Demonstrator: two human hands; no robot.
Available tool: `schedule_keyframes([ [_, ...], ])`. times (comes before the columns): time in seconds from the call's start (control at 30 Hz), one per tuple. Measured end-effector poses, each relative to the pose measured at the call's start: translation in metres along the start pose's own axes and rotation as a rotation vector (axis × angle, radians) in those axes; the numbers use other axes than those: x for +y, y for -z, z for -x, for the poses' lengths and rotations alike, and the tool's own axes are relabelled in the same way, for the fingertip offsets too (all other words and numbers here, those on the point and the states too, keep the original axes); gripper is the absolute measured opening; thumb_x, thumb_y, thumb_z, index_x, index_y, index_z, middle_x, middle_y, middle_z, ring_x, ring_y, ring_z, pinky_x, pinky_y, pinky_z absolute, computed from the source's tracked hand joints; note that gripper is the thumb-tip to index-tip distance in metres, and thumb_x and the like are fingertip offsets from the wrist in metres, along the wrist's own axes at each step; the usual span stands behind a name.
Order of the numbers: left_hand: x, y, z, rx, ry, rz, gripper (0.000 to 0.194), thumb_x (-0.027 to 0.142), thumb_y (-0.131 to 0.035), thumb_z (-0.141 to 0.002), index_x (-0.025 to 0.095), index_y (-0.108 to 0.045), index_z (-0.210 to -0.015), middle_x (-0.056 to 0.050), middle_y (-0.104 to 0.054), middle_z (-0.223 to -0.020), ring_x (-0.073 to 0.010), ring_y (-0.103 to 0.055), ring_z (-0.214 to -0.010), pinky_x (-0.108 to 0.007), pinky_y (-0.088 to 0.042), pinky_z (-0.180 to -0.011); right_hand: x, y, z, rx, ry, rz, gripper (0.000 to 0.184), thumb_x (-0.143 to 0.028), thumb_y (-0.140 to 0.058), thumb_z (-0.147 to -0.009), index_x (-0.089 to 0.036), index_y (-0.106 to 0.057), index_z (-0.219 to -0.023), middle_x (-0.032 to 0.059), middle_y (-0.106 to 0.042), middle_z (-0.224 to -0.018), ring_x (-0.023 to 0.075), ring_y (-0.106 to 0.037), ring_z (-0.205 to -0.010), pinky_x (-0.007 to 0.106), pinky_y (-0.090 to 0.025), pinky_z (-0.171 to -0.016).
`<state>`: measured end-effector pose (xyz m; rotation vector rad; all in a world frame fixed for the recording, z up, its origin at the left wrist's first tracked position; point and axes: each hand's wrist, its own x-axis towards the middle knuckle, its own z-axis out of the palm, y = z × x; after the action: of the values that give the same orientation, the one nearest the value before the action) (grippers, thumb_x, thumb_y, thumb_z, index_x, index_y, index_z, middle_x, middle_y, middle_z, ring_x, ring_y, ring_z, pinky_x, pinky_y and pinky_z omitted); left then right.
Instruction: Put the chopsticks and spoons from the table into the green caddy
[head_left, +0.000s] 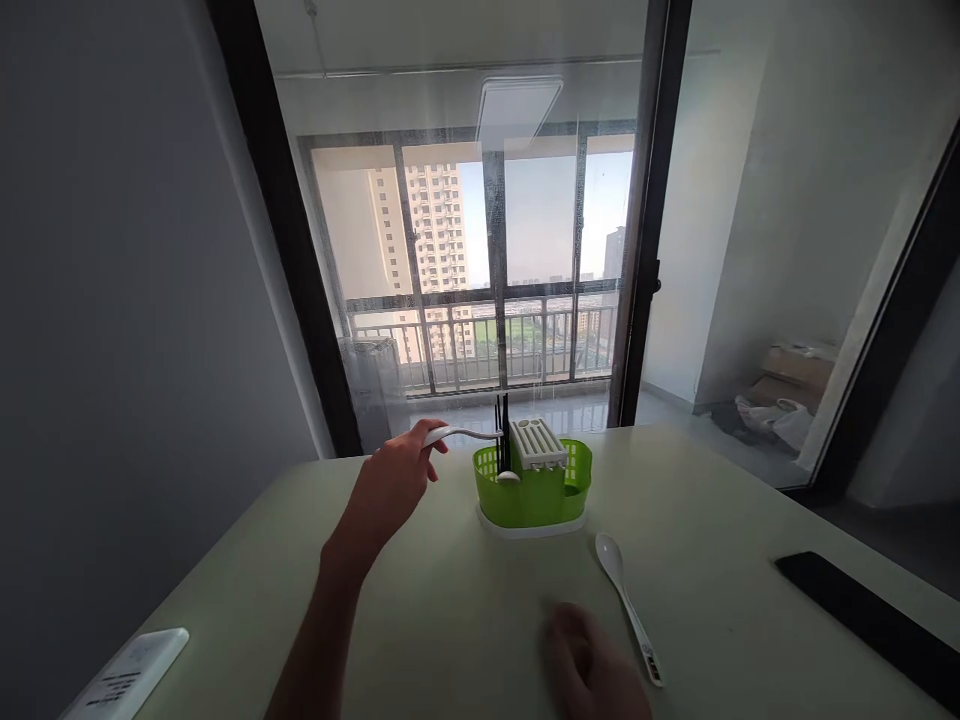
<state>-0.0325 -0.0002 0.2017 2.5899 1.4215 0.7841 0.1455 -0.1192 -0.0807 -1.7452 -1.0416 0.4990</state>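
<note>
My left hand is closed round one end of a white spoon, seen almost edge-on. The spoon's other end points right, over the left part of a green utensil caddy on a white base. Black chopsticks stand upright in that caddy, and a small white rounded piece shows at its front rim. A white slotted rack sits on top of it. Low in the view my right hand is blurred and looks curled; its fingers are unclear. To its right lies another white spoon.
A long black object lies at the right of the pale table. At the left front edge is a white object with dark print. Beyond the table stands a glass door with a dark frame.
</note>
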Motion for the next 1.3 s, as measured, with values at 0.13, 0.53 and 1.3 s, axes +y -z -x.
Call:
schedule_keyframes([
  [0.13,-0.002,-0.014,-0.005,-0.065,0.027,-0.142,0.05,0.004,-0.037,-0.089,0.026,-0.055,-0.131,0.0,-0.075,-0.106,-0.0145,-0.071,-0.08,-0.022,-0.048,-0.067,0.0,0.0,0.001,-0.028,-0.011,0.028,0.051,-0.065,-0.039,-0.089,-0.023,-0.067,-0.101,0.0026,-0.072,-0.065,0.0226,-0.069,-0.059,0.028,-0.047,-0.059],
  [0.53,-0.015,-0.067,-0.018,-0.144,0.011,-0.338,0.042,0.005,-0.037,-0.096,0.025,-0.056,-0.128,-0.006,-0.075,-0.106,-0.0197,-0.073,-0.089,-0.025,-0.047,-0.069,-0.004,0.002,0.002,-0.032,0.013,0.085,0.043,-0.06,-0.041,-0.087,-0.026,-0.068,-0.088,-0.0012,-0.066,-0.057,0.0196,-0.065,-0.054,0.026,-0.039,-0.052],
  [1.3,0.005,-0.086,-0.011,-0.232,-0.032,-0.283,0.042,0.023,-0.037,-0.1,0.022,-0.048,-0.14,-0.012,-0.071,-0.117,-0.0236,-0.071,-0.095,-0.03,-0.051,-0.077,-0.009,0.003,0.005,-0.042,0.011,0.098,0.037,-0.054,-0.041,-0.088,-0.028,-0.067,-0.087,-0.0026,-0.065,-0.058,0.0177,-0.064,-0.055,0.025,-0.041,-0.053],
])
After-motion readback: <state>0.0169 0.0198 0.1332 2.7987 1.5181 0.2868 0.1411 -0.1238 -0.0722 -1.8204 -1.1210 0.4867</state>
